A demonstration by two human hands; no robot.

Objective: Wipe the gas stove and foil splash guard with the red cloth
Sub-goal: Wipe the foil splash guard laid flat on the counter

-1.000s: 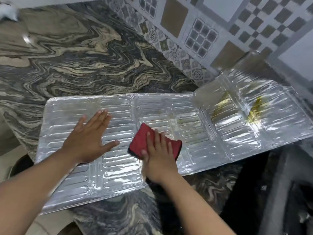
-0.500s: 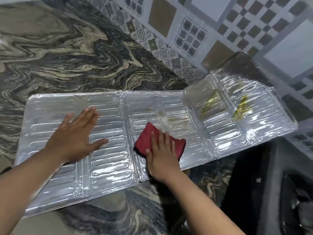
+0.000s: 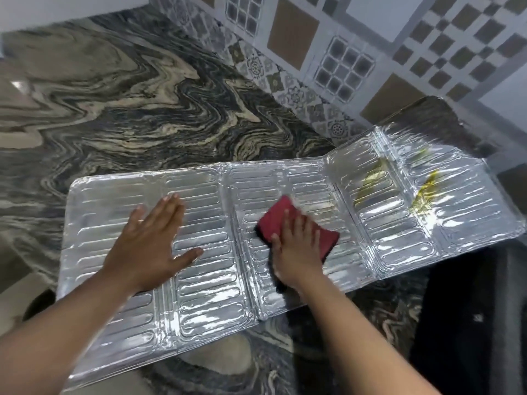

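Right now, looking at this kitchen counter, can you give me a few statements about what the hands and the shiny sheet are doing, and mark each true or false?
1. The right hand presses a red cloth onto the foil splash guard. True.
2. The left hand is lifted clear of the foil. False: it lies flat on it, fingers spread.
3. The foil stands upright against the tiled wall. False: it lies mostly flat on the marble counter, only its right end tilting up.
4. Yellow stains show on the foil's right panels. True.
5. The cloth covers those yellow stains. False: it sits left of them, on a middle panel.
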